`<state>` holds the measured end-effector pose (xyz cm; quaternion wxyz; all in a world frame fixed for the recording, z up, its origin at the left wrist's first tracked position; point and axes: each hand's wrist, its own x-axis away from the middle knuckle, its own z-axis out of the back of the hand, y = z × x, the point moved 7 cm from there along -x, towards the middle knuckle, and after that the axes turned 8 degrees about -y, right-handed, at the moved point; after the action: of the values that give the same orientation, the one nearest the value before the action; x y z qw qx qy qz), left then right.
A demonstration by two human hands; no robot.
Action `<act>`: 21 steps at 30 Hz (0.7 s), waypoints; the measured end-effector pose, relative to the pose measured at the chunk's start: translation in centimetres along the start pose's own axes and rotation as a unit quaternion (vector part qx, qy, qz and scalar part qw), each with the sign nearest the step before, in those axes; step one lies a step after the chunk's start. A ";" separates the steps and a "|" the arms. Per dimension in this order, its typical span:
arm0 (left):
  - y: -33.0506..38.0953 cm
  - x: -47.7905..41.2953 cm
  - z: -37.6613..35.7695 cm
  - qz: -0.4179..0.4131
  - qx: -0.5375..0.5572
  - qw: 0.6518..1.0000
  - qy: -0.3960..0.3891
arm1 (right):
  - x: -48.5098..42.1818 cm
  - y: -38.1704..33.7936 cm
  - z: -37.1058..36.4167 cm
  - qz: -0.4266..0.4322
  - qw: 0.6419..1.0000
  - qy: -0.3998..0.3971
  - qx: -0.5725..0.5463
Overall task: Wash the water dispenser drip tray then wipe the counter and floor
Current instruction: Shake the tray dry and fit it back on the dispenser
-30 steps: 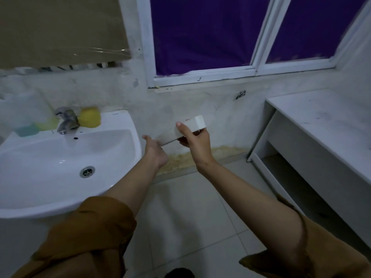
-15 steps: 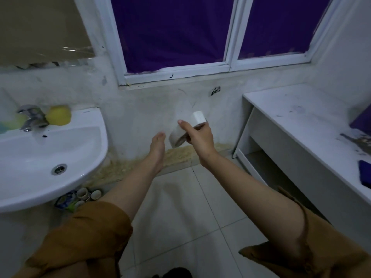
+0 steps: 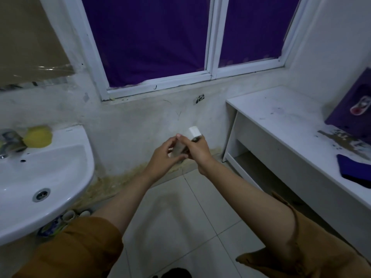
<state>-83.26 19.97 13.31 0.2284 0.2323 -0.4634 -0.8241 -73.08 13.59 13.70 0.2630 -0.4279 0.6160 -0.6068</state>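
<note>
The white drip tray (image 3: 194, 133) is held on end in front of me, over the tiled floor (image 3: 180, 217) and below the window. My right hand (image 3: 197, 151) grips its upper part. My left hand (image 3: 166, 155) touches its lower end from the left, fingers curled around it. Most of the tray is hidden between the two hands and blurred. The white counter (image 3: 281, 121) runs along the right wall, with stains on its top. The white sink (image 3: 50, 177) is at the left.
A tap (image 3: 10, 143) and a yellow sponge (image 3: 38, 137) sit on the sink's rim. A dark blue cloth (image 3: 355, 173) and a purple box (image 3: 353, 109) lie on the counter. Small items (image 3: 60, 221) lie on the floor under the sink.
My view has swung right, away from the sink toward the counter. The tray has turned from level to upright, and my left hand has come back onto it.
</note>
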 end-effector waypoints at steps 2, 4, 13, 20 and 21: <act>0.2 -0.5 -0.2 -0.017 -0.043 0.999 -0.011 | -0.1 -0.2 -0.1 -0.003 1.000 -0.011 -0.005; 0.3 -1.0 0.2 -0.022 -0.051 0.998 0.023 | -0.1 -0.3 -0.5 -0.009 0.999 -0.034 0.013; -2.5 -1.2 2.7 0.053 0.051 0.988 0.134 | -0.9 1.7 -0.3 -0.075 0.997 -0.004 0.026; -6.0 -0.3 3.7 0.168 0.312 0.919 0.172 | -1.3 6.4 1.2 -0.120 0.981 0.125 0.092; -6.4 -0.3 3.6 0.179 0.337 0.908 0.173 | -1.2 6.8 1.5 -0.126 0.976 0.149 0.099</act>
<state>-86.18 25.46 9.49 0.3567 0.3479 -0.7005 -0.5108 -72.66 13.17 6.67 0.1305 -0.3789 0.5265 -0.7498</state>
